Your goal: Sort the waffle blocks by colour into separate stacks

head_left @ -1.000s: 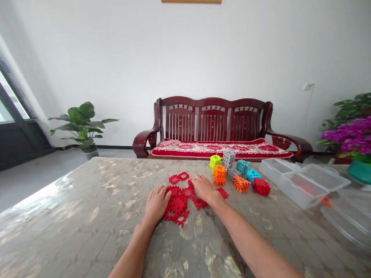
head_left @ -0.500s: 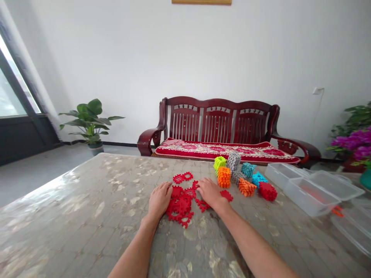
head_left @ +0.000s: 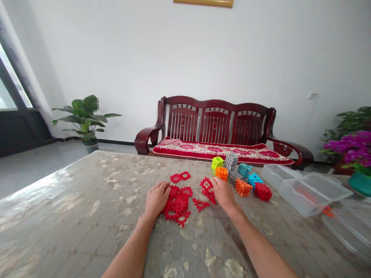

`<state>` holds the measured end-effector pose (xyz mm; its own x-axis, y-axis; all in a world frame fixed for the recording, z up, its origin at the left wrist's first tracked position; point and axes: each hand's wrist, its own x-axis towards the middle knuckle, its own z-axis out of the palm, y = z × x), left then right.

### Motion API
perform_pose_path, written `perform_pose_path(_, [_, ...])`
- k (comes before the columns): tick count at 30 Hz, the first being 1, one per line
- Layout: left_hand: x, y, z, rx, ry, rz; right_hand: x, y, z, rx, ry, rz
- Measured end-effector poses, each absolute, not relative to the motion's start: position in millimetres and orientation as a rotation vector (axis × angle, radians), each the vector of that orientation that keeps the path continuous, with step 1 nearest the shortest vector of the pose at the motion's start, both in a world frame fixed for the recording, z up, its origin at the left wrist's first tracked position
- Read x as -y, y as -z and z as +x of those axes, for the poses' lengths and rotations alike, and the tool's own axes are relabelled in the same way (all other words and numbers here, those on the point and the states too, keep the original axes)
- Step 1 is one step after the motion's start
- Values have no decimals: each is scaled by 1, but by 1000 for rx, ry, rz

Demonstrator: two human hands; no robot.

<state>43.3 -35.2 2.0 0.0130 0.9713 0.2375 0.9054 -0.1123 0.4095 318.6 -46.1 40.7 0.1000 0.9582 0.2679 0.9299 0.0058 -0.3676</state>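
A heap of flat red interlocking building pieces (head_left: 179, 206) with notched edges lies on the patterned table cover. My left hand (head_left: 157, 197) rests at the heap's left side, palm down, fingers laid out against the red pieces. Pinched in my right hand (head_left: 223, 192) is a red square window-frame piece (head_left: 206, 183), tilted up from the table. Just below it sits another red piece (head_left: 211, 196), partly behind my fingers. Between the hands lies a red triangular piece (head_left: 200, 204). Two red frame pieces (head_left: 180, 177) lie beyond the heap.
Stacks of pieces in lime (head_left: 217, 165), grey (head_left: 231, 162), orange (head_left: 243, 187), blue (head_left: 255, 179) and red (head_left: 262, 192) stand beyond my right hand. Farther right is a clear plastic box (head_left: 301, 197) with its lid open. A wooden bench (head_left: 217, 123) stands behind the table.
My right hand has shifted right, away from the heap, and now holds the window-frame piece raised. The left hand stays at the heap. The view has shifted slightly.
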Motion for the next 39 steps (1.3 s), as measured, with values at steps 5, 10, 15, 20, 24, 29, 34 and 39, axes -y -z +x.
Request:
perform_pose_path(5, [38,-5,45,-1997,-688,2147,63,-25,366,1715,-171,-1938])
perform_pose_path(10, [39,-8,46,-1998,-686,2144,67,-13,384,1663,-155,-1999])
perform_pose_path(15, [40,-8,46,-2013,-692,2146,74,-14,377,1740,-20,-2012])
perform_pose_path(20, [39,-7,45,-2003,-681,2157,85,-24,371,1860,-123,-2021])
perform_pose_path(24, [38,-6,44,-2006,-654,2155,88,-29,372,2006,-107,-2013])
perform_pose_path(29, [38,-6,45,-2006,-670,2158,89,-33,370,2086,-7,-2046])
perform_pose_path(34, [39,-8,45,-2001,-658,2153,87,-32,369,1918,9,-2102])
perform_pose_path(39, [39,-8,45,-1988,-664,2151,85,-34,363,1847,25,-2158])
